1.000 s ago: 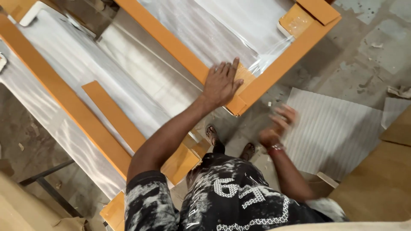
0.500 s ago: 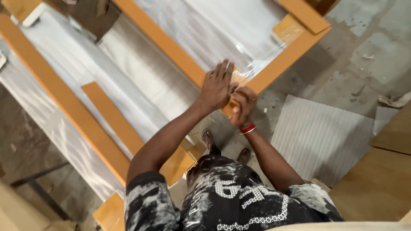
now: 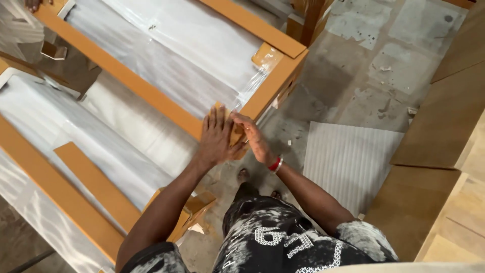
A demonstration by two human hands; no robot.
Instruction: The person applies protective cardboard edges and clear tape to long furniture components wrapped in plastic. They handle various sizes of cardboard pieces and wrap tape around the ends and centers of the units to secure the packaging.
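- Far on our left, a big flat pack [image 3: 55, 136] wrapped in clear plastic lies with brown cardboard strips [image 3: 96, 184] along and across it.
- Next to it lies a second wrapped pack [image 3: 192, 55] with a long cardboard edge strip [image 3: 126, 76] running down to its near corner.
- Our left hand [image 3: 216, 137] lies flat on that near corner, fingers spread and straight, so its grip is apart and pressing on the cardboard corner piece [image 3: 236, 135].
- Our right hand [image 3: 254, 139] is just beside it, touching the same corner piece; its fingers curl at the edge, but we cannot tell if they pinch it.
- A red band [image 3: 275, 164] sits on our right wrist.
- On the floor [image 3: 353, 65] near our right arm lies a grey ribbed sheet [image 3: 348, 164].
- Far right, flat brown boards [image 3: 444, 151] are stacked.
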